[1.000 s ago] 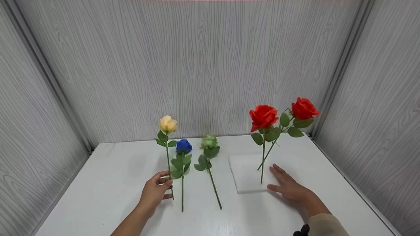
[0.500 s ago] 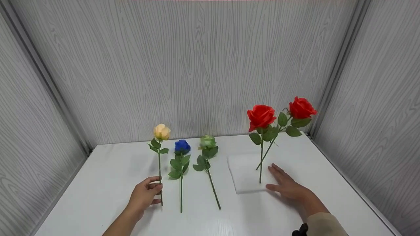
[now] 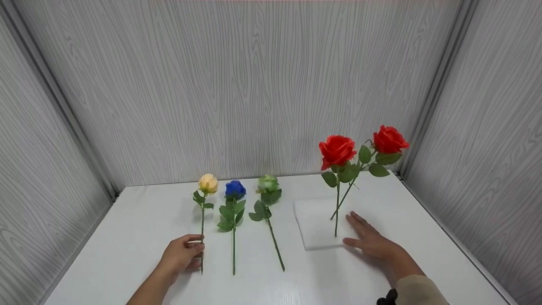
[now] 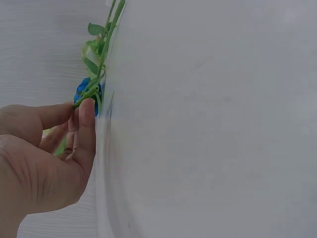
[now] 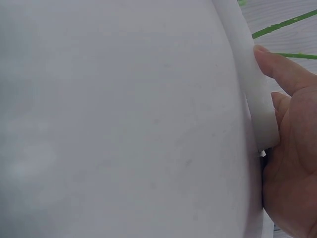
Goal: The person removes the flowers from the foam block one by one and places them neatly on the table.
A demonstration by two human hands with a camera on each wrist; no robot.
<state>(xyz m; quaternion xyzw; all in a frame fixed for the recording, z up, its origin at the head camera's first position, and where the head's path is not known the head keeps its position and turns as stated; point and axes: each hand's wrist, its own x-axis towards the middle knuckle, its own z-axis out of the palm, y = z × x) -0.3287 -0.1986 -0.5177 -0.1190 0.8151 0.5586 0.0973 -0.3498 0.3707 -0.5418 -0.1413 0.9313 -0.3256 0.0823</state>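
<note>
My left hand (image 3: 180,256) pinches the lower stem of a yellow rose (image 3: 208,183), its bloom pointing to the back wall. In the left wrist view, thumb and fingertips meet at the green stem (image 4: 81,101). My right hand (image 3: 374,242) rests with spread fingers against the right side of a white foam block (image 3: 313,224). The right wrist view shows the thumb on the white block (image 5: 257,99). Two red roses rise from it: one upright rose (image 3: 337,150) and one leaning right (image 3: 389,140).
A blue rose (image 3: 235,189) and a pale green rose (image 3: 268,183) lie on the white table (image 3: 254,288) between the left hand and the block. Grey wood-grain panels (image 3: 254,84) enclose the table at the back and both sides.
My left hand has moved left and toward me, lowering the yellow rose until its bloom is level with the blue one. My right hand stays at the foam block.
</note>
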